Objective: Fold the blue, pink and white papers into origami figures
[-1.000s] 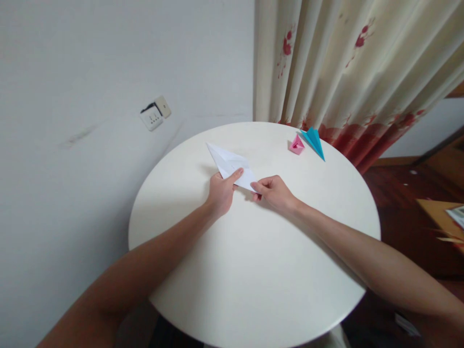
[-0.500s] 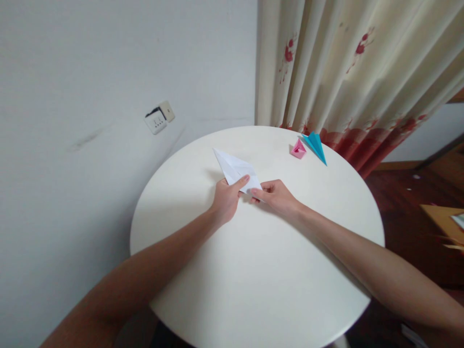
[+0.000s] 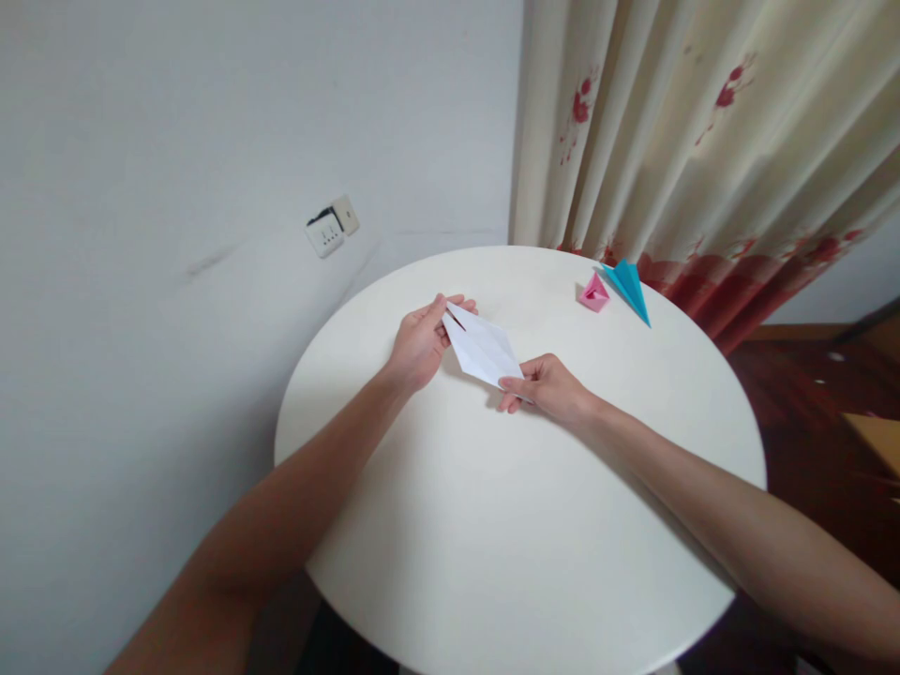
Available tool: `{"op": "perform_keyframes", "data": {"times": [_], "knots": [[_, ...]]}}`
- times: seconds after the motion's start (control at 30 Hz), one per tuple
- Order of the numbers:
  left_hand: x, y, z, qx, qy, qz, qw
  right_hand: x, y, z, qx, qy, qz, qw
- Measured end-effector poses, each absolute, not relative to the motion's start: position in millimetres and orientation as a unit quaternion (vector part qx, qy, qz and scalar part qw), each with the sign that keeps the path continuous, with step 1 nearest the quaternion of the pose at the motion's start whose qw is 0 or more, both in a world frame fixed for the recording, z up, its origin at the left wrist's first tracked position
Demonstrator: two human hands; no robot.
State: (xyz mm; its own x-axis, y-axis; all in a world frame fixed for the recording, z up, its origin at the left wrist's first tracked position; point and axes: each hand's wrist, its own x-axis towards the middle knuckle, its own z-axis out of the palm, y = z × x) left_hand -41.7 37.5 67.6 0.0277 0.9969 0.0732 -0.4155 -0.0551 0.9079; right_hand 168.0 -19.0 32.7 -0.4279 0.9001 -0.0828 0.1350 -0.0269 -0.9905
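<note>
A folded sheet of white paper (image 3: 485,349), pointed at both ends, is held just above the round table between my two hands. My left hand (image 3: 420,342) pinches its far left tip, thumb on top and fingers stretched beneath. A dark narrow slit between folds shows near that tip. My right hand (image 3: 548,386) grips the near right end, with the thumb over the paper and the fingers under it. Part of each end is hidden by the fingers.
On the white round table (image 3: 520,525), a small pink folded paper piece (image 3: 594,293) lies at the far right beside a blue paper plane (image 3: 630,289). A wall with a socket (image 3: 325,234) rises at the left. A patterned curtain (image 3: 653,141) hangs behind the table.
My left hand has slid from the middle of the paper up to its far tip. The right hand keeps its hold at the near end. The view has shifted slightly left.
</note>
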Motion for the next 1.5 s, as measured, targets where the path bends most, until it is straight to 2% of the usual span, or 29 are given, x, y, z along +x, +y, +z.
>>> {"op": "perform_keyframes", "data": {"times": [0.4, 0.77, 1.03, 1.5], "knots": [[-46, 39, 60, 0.463, 0.302, 0.62, 0.557, 174, -18, 39, -0.381, -0.556, 0.667, 0.318], [-45, 38, 62, 0.422, 0.275, 0.634, 0.586, 174, -19, 37, -0.342, -0.51, 0.735, 0.289], [-46, 40, 57, 0.426, 0.234, 0.636, 0.599, 175, -19, 35, -0.32, -0.493, 0.758, 0.284], [-43, 35, 63, 0.405, 0.251, 0.625, 0.619, 175, -19, 35, -0.323, -0.497, 0.759, 0.27]]}}
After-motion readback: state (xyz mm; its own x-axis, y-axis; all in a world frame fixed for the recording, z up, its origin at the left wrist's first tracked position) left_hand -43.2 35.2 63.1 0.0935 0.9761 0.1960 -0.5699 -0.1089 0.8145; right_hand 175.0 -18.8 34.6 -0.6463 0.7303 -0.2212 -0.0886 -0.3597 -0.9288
